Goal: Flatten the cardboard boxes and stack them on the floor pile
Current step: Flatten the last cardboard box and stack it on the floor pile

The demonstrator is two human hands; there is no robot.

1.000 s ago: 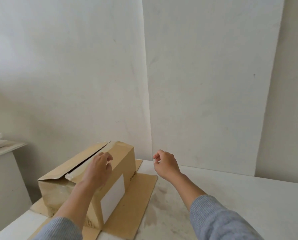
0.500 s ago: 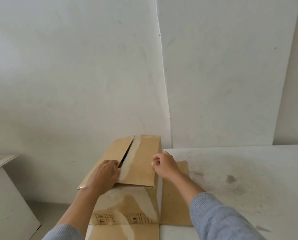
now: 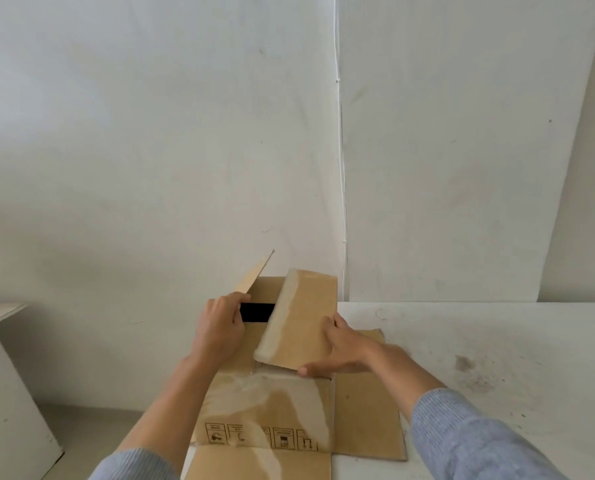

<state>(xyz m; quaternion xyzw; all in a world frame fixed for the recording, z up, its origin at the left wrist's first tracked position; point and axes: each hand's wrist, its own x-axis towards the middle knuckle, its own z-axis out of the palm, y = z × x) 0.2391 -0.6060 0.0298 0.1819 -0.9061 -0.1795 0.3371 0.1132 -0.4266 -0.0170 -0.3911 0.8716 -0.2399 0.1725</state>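
Observation:
A brown cardboard box (image 3: pixel 268 407) stands on the white table (image 3: pixel 479 341), its near side printed with handling symbols. Its two top flaps are parting, and a dark gap shows between them. My left hand (image 3: pixel 219 330) grips the left flap (image 3: pixel 254 275), which tilts up and outward. My right hand (image 3: pixel 341 348) holds the right flap (image 3: pixel 299 320), thumb under its near edge, and the flap is raised at a slant. Old tape residue runs along that flap's inner edge. The box sits on a flat cardboard sheet (image 3: pixel 368 410).
White wall panels rise straight behind the table. A low white stand (image 3: pixel 1 358) is at the far left, with floor (image 3: pixel 91 434) between it and the table. The table top to the right is stained.
The view has swung onto the box. Both hands have taken the top flaps and pulled them apart; the right flap has lifted and the left flap has swung up, and a dark gap has opened.

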